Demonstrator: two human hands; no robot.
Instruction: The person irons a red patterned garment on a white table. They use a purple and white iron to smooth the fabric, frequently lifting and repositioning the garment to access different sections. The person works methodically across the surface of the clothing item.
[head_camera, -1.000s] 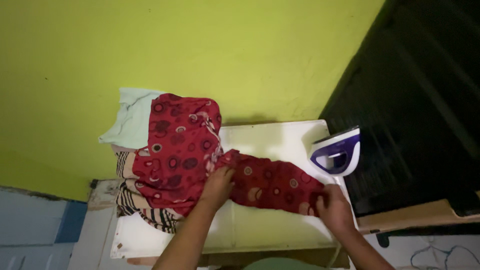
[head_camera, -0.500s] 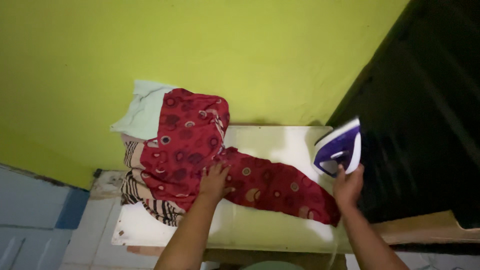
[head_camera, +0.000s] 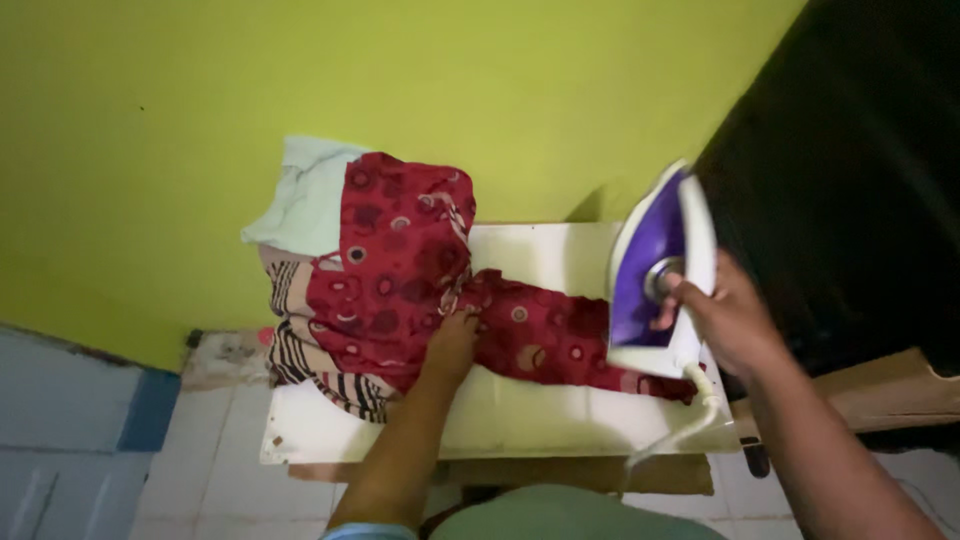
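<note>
Left hand (head_camera: 452, 345): flat on the red patterned cloth (head_camera: 420, 275), fingers spread and gripping nothing; presumably pressing down to keep the fabric from sliding.
Right hand (head_camera: 725, 320): fingers curled tight round the handle of the iron (head_camera: 655, 270); held up off the fabric, nose pointing away, soleplate side turned left, probably to keep the hot face clear of the cloth.
Iron: one, purple and white; above the right end of the white board (head_camera: 540, 250), white cord (head_camera: 690, 420) trailing from its heel toward the near edge.
Red patterned cloth: one piece; bulk heaped on the left, a narrow part stretched rightward across the board under the left hand, seemingly laid out flat for pressing.
Striped cloth (head_camera: 300, 345): one, brown and cream, under the red heap at the board's left end; looks set aside.
Pale cloth (head_camera: 300, 195): one, at the far left against the green wall (head_camera: 200, 120), partly beneath the red heap.
Hands: two, both the person's own.
</note>
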